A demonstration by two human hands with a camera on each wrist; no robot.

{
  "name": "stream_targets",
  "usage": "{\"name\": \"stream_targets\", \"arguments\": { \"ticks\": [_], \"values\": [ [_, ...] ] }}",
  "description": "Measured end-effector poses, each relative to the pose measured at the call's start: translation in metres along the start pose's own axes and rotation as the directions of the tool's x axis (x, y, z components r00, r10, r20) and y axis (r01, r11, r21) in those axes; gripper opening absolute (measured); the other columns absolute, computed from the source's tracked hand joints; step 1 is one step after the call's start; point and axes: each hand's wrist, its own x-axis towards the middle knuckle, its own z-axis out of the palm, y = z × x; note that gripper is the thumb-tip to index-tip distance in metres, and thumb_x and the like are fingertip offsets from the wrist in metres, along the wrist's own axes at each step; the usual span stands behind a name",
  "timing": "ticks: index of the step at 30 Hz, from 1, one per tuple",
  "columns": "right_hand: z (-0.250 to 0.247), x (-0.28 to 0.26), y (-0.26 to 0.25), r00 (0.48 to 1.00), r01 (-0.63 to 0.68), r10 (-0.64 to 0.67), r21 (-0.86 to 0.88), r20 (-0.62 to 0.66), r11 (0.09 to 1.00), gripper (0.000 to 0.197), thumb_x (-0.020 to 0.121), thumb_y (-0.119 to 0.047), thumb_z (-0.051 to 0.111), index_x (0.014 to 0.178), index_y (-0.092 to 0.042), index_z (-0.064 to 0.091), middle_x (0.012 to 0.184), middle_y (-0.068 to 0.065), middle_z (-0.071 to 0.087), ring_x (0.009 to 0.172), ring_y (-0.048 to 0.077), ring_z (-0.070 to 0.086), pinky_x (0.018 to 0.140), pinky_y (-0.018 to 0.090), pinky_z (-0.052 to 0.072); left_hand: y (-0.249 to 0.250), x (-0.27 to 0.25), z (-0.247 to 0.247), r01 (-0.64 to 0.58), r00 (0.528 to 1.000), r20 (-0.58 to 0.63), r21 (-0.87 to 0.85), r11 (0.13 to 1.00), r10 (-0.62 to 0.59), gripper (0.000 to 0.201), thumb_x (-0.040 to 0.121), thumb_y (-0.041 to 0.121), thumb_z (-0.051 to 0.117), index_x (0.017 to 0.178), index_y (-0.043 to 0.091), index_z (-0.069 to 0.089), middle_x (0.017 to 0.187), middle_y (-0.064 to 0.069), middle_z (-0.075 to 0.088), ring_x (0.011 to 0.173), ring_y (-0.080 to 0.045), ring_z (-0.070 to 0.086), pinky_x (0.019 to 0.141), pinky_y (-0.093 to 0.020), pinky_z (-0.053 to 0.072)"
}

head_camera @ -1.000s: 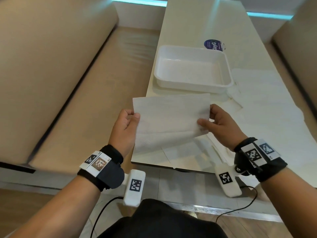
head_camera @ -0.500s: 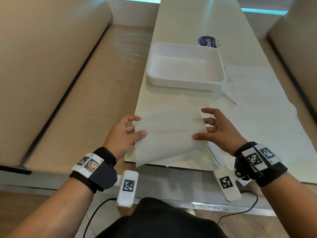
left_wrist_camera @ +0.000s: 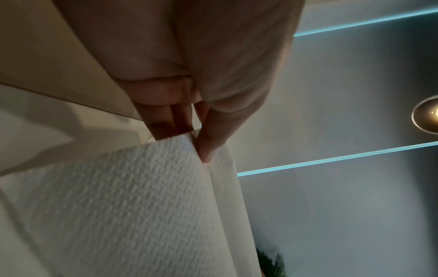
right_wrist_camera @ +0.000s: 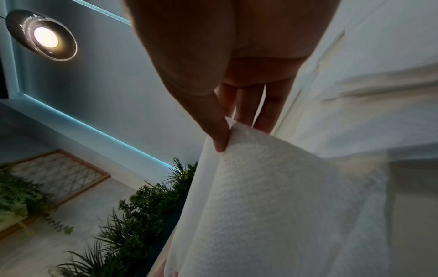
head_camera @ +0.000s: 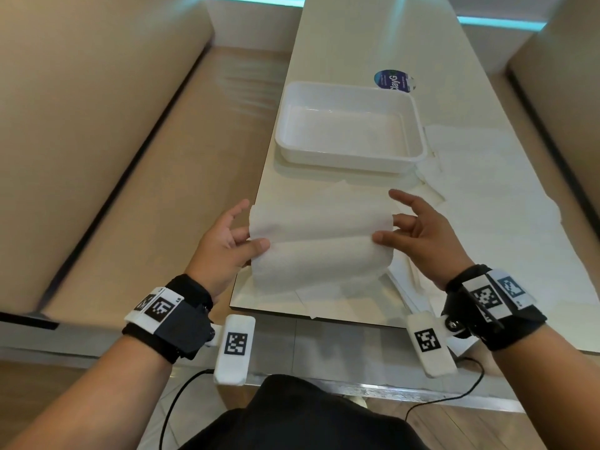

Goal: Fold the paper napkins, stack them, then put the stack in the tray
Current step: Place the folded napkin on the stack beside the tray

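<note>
Head view: the napkin (head_camera: 319, 245), held up as a flat sheet a second ago, now curls over on itself above the near edge of the table (head_camera: 341, 37) — the fold is under way but no crease is pressed yet. The left hand (head_camera: 224, 245) pinches its left edge between thumb and fingers; the right hand (head_camera: 418, 232) pinches the right edge with thumb and a finger, the other fingers spread. The tray (head_camera: 350, 125) sits just beyond, with nothing in it, and more napkins (head_camera: 506, 203) lie flat to the right, so most of the task remains.

Left wrist view: thumb and fingertips (left_wrist_camera: 170, 129) close on the top corner where two layers of the napkin meet.

Right wrist view: the thumb (right_wrist_camera: 218, 135) presses the paper's edge against the fingers behind it — the sheet bulges below in a loose roll.
</note>
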Motion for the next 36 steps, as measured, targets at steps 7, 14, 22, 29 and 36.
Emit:
{"name": "stream_targets", "arguments": {
  "ticks": [7, 14, 22, 29, 36],
  "values": [
    [0.002, 0.002, 0.010, 0.979, -0.144, 0.176, -0.262, 0.103, 0.954, 0.032, 0.075, -0.008, 0.078, 0.105, -0.007, 0.065, 0.080, 0.003, 0.076, 0.078, 0.013, 0.073, 0.074, 0.022, 0.057, -0.011, 0.001, 0.002, 0.186, 0.983, -0.011, 0.109, 0.977, -0.186, 0.023, 0.086, 0.000, 0.066, 0.107, 0.009, 0.062, 0.105, -0.014, 0.073, 0.087, -0.020, 0.071, 0.081, -0.034, 0.057],
    [-0.001, 0.006, 0.011, 0.992, -0.099, 0.112, -0.197, 0.058, 0.975, 0.030, 0.084, -0.012, 0.069, 0.105, -0.015, 0.048, 0.070, 0.011, 0.068, 0.075, 0.027, 0.067, 0.082, 0.040, 0.054, -0.001, 0.004, 0.000, 0.067, 0.998, -0.024, 0.128, 0.990, -0.065, 0.035, 0.088, 0.008, 0.067, 0.111, 0.025, 0.048, 0.093, -0.017, 0.074, 0.081, -0.027, 0.070, 0.074, -0.040, 0.057],
    [0.000, 0.002, 0.000, 0.991, 0.055, -0.041, -0.102, 0.126, 0.993, 0.016, 0.094, 0.002, 0.050, 0.091, -0.013, 0.056, 0.082, 0.010, 0.065, 0.077, 0.017, 0.062, 0.081, 0.029, 0.053, 0.007, 0.002, -0.003, -0.063, 0.998, 0.031, 0.098, 0.993, 0.061, 0.035, 0.095, 0.004, 0.054, 0.084, 0.030, 0.074, 0.087, 0.003, 0.073, 0.081, -0.011, 0.063, 0.071, -0.023, 0.054],
    [0.003, -0.003, -0.009, 0.989, 0.026, -0.008, -0.117, 0.151, 0.993, 0.043, 0.064, -0.017, 0.080, 0.106, -0.019, 0.071, 0.100, 0.008, 0.074, 0.094, 0.021, 0.070, 0.086, 0.027, 0.056, 0.009, 0.001, -0.007, -0.114, 0.992, 0.065, 0.086, 0.990, 0.108, 0.032, 0.080, 0.003, 0.070, 0.107, 0.021, 0.070, 0.101, 0.002, 0.075, 0.095, -0.008, 0.068, 0.080, -0.017, 0.053],
    [0.006, 0.000, -0.002, 0.995, 0.070, -0.053, -0.194, 0.090, 0.979, 0.042, 0.058, -0.026, 0.085, 0.098, -0.027, 0.075, 0.097, 0.018, 0.072, 0.093, 0.034, 0.066, 0.087, 0.036, 0.056, 0.005, -0.001, -0.005, -0.184, 0.981, -0.015, 0.232, 0.955, 0.193, 0.038, 0.073, 0.008, 0.080, 0.107, 0.022, 0.071, 0.093, -0.003, 0.072, 0.084, -0.010, 0.065, 0.081, -0.017, 0.052]
  ]
}}
